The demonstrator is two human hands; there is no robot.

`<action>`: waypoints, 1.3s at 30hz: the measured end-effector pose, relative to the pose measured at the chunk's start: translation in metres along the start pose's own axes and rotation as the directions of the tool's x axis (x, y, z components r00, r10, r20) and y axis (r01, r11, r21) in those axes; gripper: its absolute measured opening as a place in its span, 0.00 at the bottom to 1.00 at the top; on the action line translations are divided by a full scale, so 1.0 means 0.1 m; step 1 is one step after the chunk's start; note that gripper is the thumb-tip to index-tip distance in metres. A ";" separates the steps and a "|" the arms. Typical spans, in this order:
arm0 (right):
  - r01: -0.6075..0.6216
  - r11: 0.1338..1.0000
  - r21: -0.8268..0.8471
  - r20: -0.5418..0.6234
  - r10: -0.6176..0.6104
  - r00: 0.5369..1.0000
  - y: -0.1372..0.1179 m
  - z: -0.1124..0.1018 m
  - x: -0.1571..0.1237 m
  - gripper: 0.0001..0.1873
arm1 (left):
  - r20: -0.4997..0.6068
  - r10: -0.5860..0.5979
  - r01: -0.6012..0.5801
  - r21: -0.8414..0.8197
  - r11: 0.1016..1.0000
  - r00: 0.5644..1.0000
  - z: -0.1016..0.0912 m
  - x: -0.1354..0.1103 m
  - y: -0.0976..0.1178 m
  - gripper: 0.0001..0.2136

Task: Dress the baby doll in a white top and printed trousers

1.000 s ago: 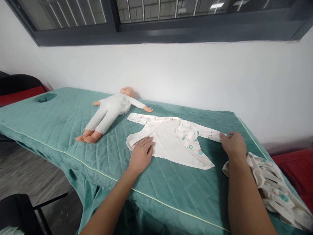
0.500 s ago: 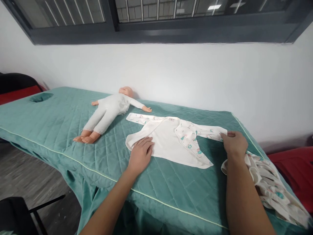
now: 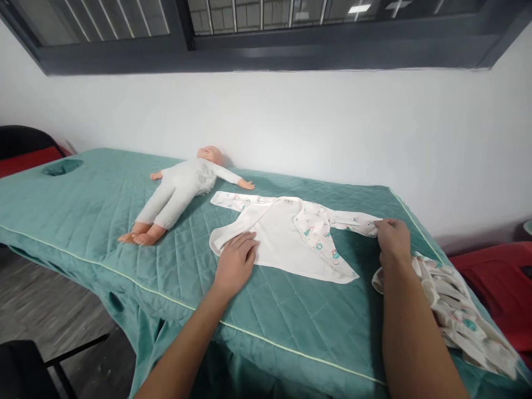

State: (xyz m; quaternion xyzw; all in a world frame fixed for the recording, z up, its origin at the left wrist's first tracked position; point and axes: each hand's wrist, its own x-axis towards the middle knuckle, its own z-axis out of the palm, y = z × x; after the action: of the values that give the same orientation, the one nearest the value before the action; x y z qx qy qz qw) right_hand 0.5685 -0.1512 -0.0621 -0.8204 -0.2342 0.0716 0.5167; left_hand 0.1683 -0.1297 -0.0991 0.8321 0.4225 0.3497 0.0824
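A white baby shirt [image 3: 278,235] with small coloured prints on its sleeves lies spread open on the green quilted cover [image 3: 299,321]. My left hand [image 3: 238,259] rests flat on its lower left part, fingers stretched out. At the other side, my right hand [image 3: 394,238] pinches the cuff of the right-hand sleeve, which is drawn out straight. Beyond the shirt, to the left, a baby doll [image 3: 178,188] in a white body lies on its back with one arm reaching toward the left sleeve.
Crumpled printed baby clothes [image 3: 461,316] lie by my right forearm. A red case-like object [image 3: 494,288] stands beyond the bed's right end. The white wall [image 3: 316,127] and window frame [image 3: 266,58] run behind. A black chair part [image 3: 20,366] is low at left.
My right hand's fingers have closed more tightly on the sleeve cuff, and the sleeve bends slightly there. My left hand stays flat on the shirt. The view has shifted slightly.
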 end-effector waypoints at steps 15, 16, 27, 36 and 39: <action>0.208 0.973 -0.100 0.026 -0.206 0.978 0.09 0.08 0.09 0.31 | -0.004 0.009 -0.009 -0.009 1.000 1.000 0.00 -0.01 -0.01 0.11; 0.193 0.973 -0.129 0.023 -0.192 0.981 0.09 0.06 0.08 0.31 | -0.002 0.011 -0.011 -0.009 1.000 1.000 0.00 -0.01 -0.01 0.11; 0.669 0.712 -0.212 0.439 -0.542 0.716 -0.09 0.33 -0.30 0.29 | -0.003 0.012 -0.012 -0.010 1.000 1.000 0.00 -0.02 -0.01 0.11; 0.799 0.488 -0.352 0.687 -0.445 0.574 -0.03 0.45 -0.44 0.33 | 0.024 0.004 -0.005 0.026 1.000 1.000 -0.01 0.00 0.02 0.11; 0.781 0.498 -0.377 0.670 -0.436 0.601 -0.04 0.46 -0.46 0.33 | 0.075 0.013 -0.019 0.074 0.997 0.997 0.00 0.02 0.09 0.11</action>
State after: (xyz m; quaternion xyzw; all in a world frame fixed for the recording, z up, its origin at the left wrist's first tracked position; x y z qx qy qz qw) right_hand 0.5106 -0.1338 -0.0854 -0.7503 -0.6509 -0.0025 0.1154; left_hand 0.1750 -0.1339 -0.0944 0.8505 0.4251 0.3030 0.0645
